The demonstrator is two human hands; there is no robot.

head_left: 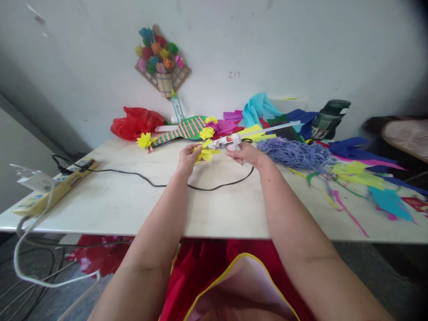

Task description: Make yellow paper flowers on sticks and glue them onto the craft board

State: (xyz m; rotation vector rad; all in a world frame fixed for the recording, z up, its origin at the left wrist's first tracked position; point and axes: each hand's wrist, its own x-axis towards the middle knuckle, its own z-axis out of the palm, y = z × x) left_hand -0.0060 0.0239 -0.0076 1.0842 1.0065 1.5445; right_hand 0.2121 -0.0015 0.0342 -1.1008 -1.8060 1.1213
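Note:
My left hand (189, 157) pinches a yellow paper flower (206, 154) just above the table. In my right hand (248, 154) is a white glue gun (230, 141), its nozzle end close to the flower and a long pale glue stick (270, 129) jutting from its back. Whether the nozzle touches the paper I cannot tell. Behind my hands lies a green guitar-shaped craft piece (191, 129) with pinkish strips across it. Yellow flowers (207, 132) and a magenta one sit at its right end, and another yellow flower (146, 140) at its left tip.
A black cord (147, 179) crosses the table from a yellow power strip (63, 187). Purple-blue yarn (294, 154), coloured paper scraps (391, 203) and a dark bottle (329, 119) occupy the right side. A red plastic bag (135, 123) lies back left. Paper flowers in a holder (163, 67) hang on the wall.

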